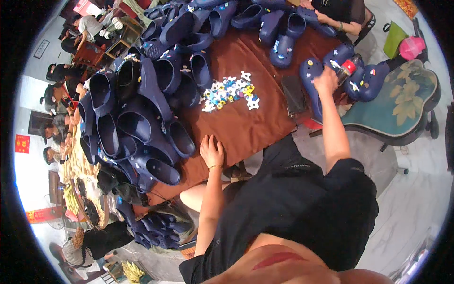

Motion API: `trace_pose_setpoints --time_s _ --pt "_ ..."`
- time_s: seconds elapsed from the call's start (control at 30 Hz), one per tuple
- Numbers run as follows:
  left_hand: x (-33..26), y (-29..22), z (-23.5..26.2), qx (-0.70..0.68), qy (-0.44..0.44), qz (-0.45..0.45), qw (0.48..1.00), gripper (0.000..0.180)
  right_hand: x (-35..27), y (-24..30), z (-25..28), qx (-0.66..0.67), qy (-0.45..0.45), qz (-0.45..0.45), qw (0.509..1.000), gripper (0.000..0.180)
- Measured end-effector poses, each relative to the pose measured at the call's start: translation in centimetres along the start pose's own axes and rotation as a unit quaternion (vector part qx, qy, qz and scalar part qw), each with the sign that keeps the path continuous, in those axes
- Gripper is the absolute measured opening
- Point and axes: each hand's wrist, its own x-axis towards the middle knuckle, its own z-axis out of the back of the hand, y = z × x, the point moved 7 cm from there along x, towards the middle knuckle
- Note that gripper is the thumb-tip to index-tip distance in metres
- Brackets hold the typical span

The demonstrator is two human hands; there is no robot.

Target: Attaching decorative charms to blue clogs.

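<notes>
My left hand (211,151) lies flat on the brown cloth (241,135), fingers spread, with nothing in it. At the right side of the table, my right hand (326,81) is closed at the side of a navy clog (309,71) with a small yellow charm; the fingertips are partly hidden. Beside that hand are a bottle with a red label (347,69) and more navy clogs (371,81) bearing colourful charms. Between my hands, farther back, spreads a loose pile of small white, blue and yellow shoe charms (229,93).
A large heap of navy clogs (142,123) covers the left of the table and continues along its far edge. A dark flat case (294,94) lies near the right edge. A co-worker's hand (324,19) touches a clog at the far right. A green flower-patterned chair (402,102) stands right.
</notes>
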Motion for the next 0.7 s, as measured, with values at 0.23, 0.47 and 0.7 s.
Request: trace_pose_setpoints --time_s 0.23,0.47,0.7 --pt "-0.2 0.3 -0.2 -0.016 0.002 -0.002 1.000 0.037 1.2 -5.4 -3.6 0.131 0.165 0.060 0.976 0.076" --pt "-0.1 0.5 -0.5 -0.086 0.044 -0.020 0.995 0.035 2.0 -11.2 -5.1 0.086 0.112 -0.014 0.990 0.048" --pt "-1.6 -1.5 2.9 -0.192 0.005 0.001 0.981 0.032 0.5 -1.3 1.5 0.030 0.025 0.084 0.996 0.027"
